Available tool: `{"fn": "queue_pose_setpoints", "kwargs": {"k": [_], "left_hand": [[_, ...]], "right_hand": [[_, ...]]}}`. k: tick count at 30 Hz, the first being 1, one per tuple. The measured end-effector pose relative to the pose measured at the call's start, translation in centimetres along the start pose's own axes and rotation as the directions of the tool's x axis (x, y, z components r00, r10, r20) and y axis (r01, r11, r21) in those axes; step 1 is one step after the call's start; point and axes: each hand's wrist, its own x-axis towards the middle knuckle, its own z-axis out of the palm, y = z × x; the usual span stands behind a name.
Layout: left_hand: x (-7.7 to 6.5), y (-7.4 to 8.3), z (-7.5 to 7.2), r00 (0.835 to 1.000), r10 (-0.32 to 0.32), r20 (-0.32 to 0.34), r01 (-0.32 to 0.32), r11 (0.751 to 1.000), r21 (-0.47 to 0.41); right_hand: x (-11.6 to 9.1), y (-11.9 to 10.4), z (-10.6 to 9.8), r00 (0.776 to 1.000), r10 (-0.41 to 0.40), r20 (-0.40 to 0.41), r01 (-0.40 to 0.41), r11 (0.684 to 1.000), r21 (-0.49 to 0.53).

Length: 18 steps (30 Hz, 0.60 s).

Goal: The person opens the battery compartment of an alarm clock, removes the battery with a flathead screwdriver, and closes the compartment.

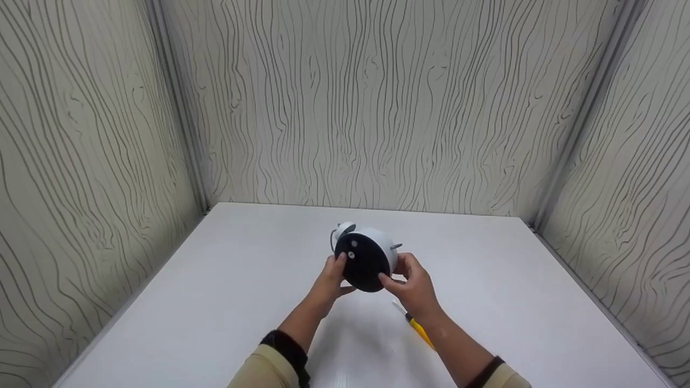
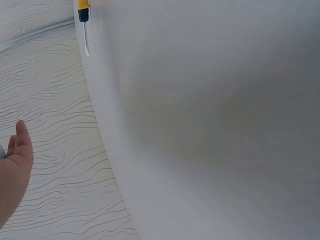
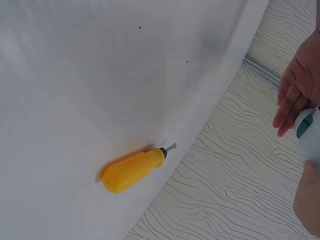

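Observation:
A white alarm clock [image 1: 384, 240] with a black round back is held up above the table, tilted, its back toward me. A bell [image 1: 345, 229] and part of a thin handle show at its upper left, and a short grey leg [image 1: 397, 246] at its right. My left hand [image 1: 330, 277] grips its left side, thumb on the black back near a small light knob. My right hand [image 1: 415, 283] holds the lower right edge, thumb on the back. The clock's face is hidden. In the right wrist view, part of the clock [image 3: 311, 142] shows between hands at the right edge.
A screwdriver [image 3: 134, 170] with a yellow handle lies on the white table [image 1: 242, 258], under my right forearm in the head view. Wood-patterned panels [image 1: 356, 108] stand behind and at both sides of the table.

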Motion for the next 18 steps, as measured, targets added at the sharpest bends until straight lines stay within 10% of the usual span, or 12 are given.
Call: {"fn": "queue_pose_setpoints", "kwargs": {"k": [18], "left_hand": [[-0.7, 1.4, 1.2, 0.977, 0.062, -0.206, -0.106, 0.972, -0.208]], "right_hand": [[-0.2, 0.4, 0.3, 0.994, 0.082, 0.078, -0.086, 0.995, 0.044]]}}
